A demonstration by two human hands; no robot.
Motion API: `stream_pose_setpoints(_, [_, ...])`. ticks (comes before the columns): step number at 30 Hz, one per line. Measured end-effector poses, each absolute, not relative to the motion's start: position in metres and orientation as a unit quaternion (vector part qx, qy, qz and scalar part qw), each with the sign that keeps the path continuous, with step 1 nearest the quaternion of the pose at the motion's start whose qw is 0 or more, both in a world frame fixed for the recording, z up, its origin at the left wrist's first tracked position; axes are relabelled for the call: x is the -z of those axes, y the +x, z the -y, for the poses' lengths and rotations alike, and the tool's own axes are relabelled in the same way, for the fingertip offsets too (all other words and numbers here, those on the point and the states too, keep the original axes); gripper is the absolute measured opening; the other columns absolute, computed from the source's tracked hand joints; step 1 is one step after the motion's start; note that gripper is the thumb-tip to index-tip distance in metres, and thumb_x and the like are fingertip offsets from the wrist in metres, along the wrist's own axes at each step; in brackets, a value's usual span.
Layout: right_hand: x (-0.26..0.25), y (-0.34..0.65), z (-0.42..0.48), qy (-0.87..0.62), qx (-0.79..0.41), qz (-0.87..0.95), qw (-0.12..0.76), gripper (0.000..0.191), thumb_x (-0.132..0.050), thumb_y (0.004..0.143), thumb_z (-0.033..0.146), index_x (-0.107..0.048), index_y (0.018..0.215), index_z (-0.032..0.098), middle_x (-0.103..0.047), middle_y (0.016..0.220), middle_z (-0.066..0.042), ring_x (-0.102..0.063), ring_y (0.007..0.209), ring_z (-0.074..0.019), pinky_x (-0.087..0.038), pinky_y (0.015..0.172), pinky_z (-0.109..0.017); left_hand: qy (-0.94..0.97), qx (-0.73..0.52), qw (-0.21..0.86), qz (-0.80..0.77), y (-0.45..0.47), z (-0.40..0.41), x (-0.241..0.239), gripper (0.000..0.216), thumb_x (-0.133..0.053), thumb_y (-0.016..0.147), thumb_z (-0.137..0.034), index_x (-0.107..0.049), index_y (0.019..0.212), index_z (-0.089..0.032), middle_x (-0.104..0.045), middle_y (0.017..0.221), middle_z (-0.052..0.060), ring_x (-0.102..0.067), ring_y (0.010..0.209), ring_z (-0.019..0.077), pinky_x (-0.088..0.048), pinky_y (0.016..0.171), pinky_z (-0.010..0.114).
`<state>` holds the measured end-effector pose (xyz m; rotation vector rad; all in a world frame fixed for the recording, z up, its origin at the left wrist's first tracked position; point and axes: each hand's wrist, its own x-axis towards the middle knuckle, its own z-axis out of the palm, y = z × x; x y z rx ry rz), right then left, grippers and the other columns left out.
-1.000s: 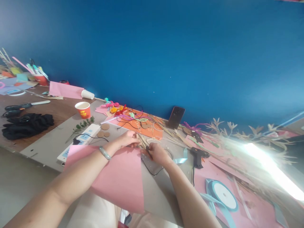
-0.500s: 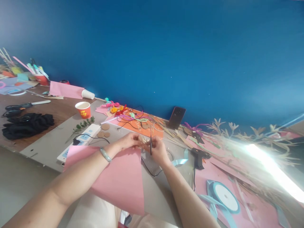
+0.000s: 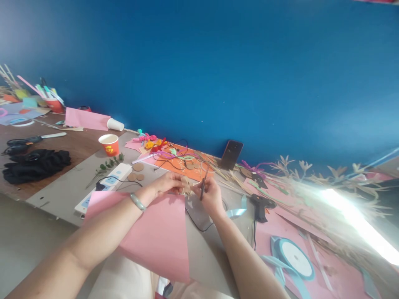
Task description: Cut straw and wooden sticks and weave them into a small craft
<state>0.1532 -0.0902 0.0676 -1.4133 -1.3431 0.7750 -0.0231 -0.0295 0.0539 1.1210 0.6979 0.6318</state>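
My left hand [image 3: 168, 185] is closed, pinching a small beige dried-flower-like piece [image 3: 186, 186] whose exact kind I cannot make out. A bracelet circles that wrist. Just to the right, my right hand [image 3: 212, 198] is closed around dark-handled scissors [image 3: 203, 187], with the blades pointing up and away. Its thumb and fingertips come close to the beige piece; whether they touch it I cannot tell. Below my left forearm lies a large pink sheet of paper [image 3: 156, 241], hanging over the table edge towards my lap.
A power strip [image 3: 120, 173], wooden discs [image 3: 138, 167] and a red paper cup [image 3: 109, 145] stand left. A phone [image 3: 231, 154] leans on the blue wall. To the right are a glue gun [image 3: 261, 207], a ribbon spool [image 3: 296, 258] and dried stems [image 3: 307, 166].
My right hand has drawn slightly right, away from my left. The scissors have tipped from upright to slanting right, and more of the beige piece shows between my hands.
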Motion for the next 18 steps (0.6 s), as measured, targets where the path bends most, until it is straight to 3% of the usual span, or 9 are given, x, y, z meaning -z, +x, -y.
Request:
stream_pose_setpoints(5, [-0.07,0.151,0.093,-0.602,-0.301,0.562,0.481,0.034,-0.071,0.063,0.039,-0.043,0.072,0.021,-0.066,0.064,-0.002,-0.061,0.058,-0.0162,-0.045,0.055,-0.026,0.517,-0.29,0.751,-0.292,-0.021,0.033,-0.054,0.028,-0.078,0.062,-0.032,-0.062,0.073,-0.012,-0.065,0.07,0.003,-0.06,0.063,0.01,-0.048,0.064,0.023])
stream_pose_setpoints(13, [-0.069,0.15,0.092,-0.618,-0.306,0.557,0.463,0.035,-0.068,0.064,0.041,-0.04,0.073,0.022,-0.063,0.066,-0.001,-0.056,0.057,-0.0148,-0.041,0.052,-0.025,0.56,-0.335,0.686,-0.321,-0.02,0.03,-0.05,0.03,-0.071,0.068,-0.04,-0.06,0.067,-0.012,-0.057,0.058,-0.001,-0.049,0.048,0.0063,-0.039,0.048,0.019])
stream_pose_setpoints(18, [-0.064,0.16,0.087,-0.659,-0.246,0.62,0.348,0.034,-0.066,0.063,0.042,-0.04,0.069,0.022,-0.051,0.06,0.005,-0.045,0.053,-0.0109,-0.031,0.048,-0.022,0.535,-0.452,0.619,-0.356,-0.023,0.027,-0.057,0.026,-0.069,0.068,-0.038,-0.059,0.066,-0.013,-0.053,0.053,-0.003,-0.048,0.048,0.0075,-0.036,0.045,0.019])
